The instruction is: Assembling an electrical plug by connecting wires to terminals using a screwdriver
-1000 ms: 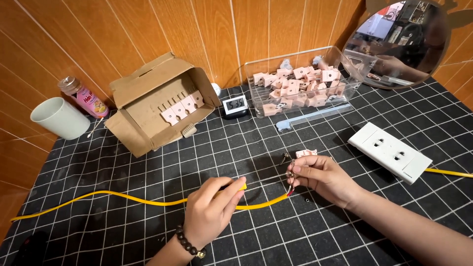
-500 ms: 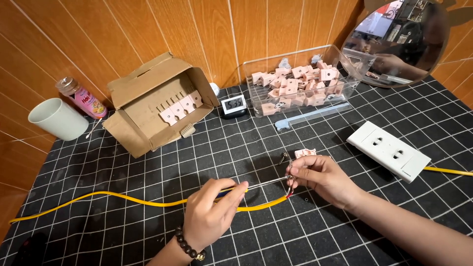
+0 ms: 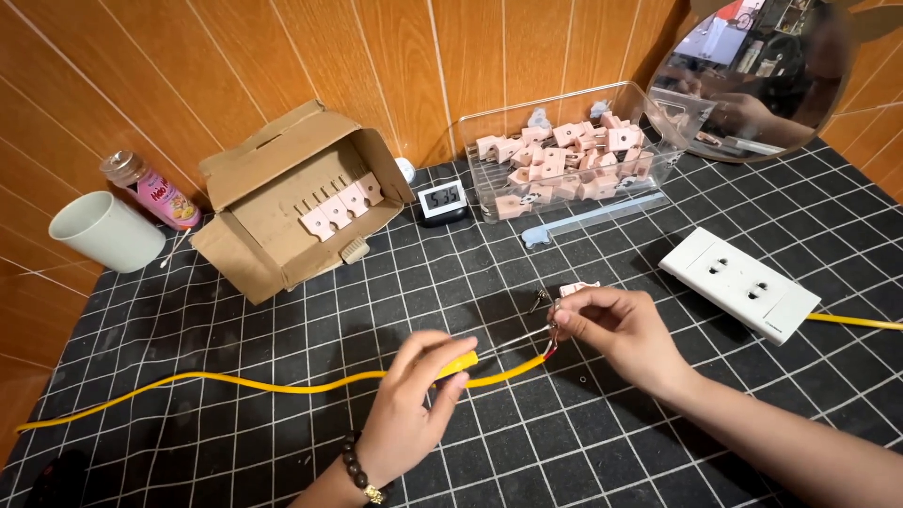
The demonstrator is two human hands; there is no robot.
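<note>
A yellow cable [image 3: 282, 386] runs across the black gridded mat from the left edge toward the middle. My left hand [image 3: 414, 400] pinches its yellow sheath near the stripped end. Thin wires, one red, lead from there up to my right hand [image 3: 616, 325]. That hand pinches a small pink socket part [image 3: 576, 289] with the wire ends at it. Small dark screws [image 3: 536, 301] lie just left of the pink part.
A white double socket plate [image 3: 738, 282] lies to the right, more yellow cable beyond it. At the back stand a clear bin of pink parts [image 3: 564, 160], a small digital clock [image 3: 440, 200], an open cardboard box [image 3: 292, 202], a white cup [image 3: 105, 230], a small bottle [image 3: 150, 188] and a round mirror [image 3: 762, 75].
My left hand slid a little right along the yellow cable toward its stripped end. My right hand stays at the pink part.
</note>
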